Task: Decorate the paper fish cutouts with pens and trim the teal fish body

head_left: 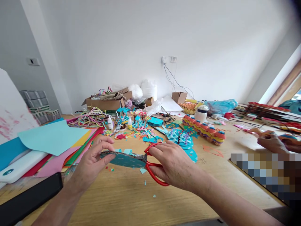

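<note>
My left hand (95, 160) pinches the left end of a flat teal disc (127, 160), held almost edge-on above the table. Pale blue paper loops (128, 151) stand along its upper side. My right hand (172, 163) is closed round the red handles of a pair of scissors (157, 179). The scissors' metal part meets the disc's right end; how far the blades are apart is hidden. Small pale blue paper scraps (143, 170) lie on the table below. Behind my right hand rests a blue paper piece with wavy strips (180, 137).
Coloured paper sheets (54, 138) and a black phone (33, 197) lie at left. Glue bottles (110, 122), paper cut-outs and a cardboard box (104, 103) stand behind. A painted egg-carton strip (204, 129) is at right, near another person's hand (272, 142).
</note>
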`<state>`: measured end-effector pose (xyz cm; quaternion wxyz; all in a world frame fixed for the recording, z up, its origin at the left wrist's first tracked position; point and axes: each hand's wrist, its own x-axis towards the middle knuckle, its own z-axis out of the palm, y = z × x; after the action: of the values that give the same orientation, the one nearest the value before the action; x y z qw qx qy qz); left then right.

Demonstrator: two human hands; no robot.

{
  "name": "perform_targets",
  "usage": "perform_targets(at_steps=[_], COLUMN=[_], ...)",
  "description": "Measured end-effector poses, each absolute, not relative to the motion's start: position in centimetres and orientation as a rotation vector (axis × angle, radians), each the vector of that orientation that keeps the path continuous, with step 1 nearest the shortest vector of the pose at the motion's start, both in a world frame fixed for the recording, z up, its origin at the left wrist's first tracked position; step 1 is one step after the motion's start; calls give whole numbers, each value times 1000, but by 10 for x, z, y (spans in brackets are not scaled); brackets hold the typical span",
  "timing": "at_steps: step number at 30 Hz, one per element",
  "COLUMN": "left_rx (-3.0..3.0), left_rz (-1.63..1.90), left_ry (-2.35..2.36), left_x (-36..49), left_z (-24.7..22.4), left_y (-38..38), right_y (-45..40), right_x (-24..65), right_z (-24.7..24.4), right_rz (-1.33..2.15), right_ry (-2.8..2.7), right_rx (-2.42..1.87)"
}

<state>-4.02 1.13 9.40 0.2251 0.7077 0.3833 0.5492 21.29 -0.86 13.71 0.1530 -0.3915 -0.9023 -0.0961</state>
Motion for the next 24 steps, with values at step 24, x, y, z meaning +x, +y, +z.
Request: perform_targets(at_steps=[24], left_rx=[1476], left_rz=[1609], left_ry=[925], left_x=[-42], left_z=[86], left_y=[15], right_y=[-9], right_x=[215], right_z=[131], right_rz=[-258], right_ry=[-2517], right_rx=[-1149])
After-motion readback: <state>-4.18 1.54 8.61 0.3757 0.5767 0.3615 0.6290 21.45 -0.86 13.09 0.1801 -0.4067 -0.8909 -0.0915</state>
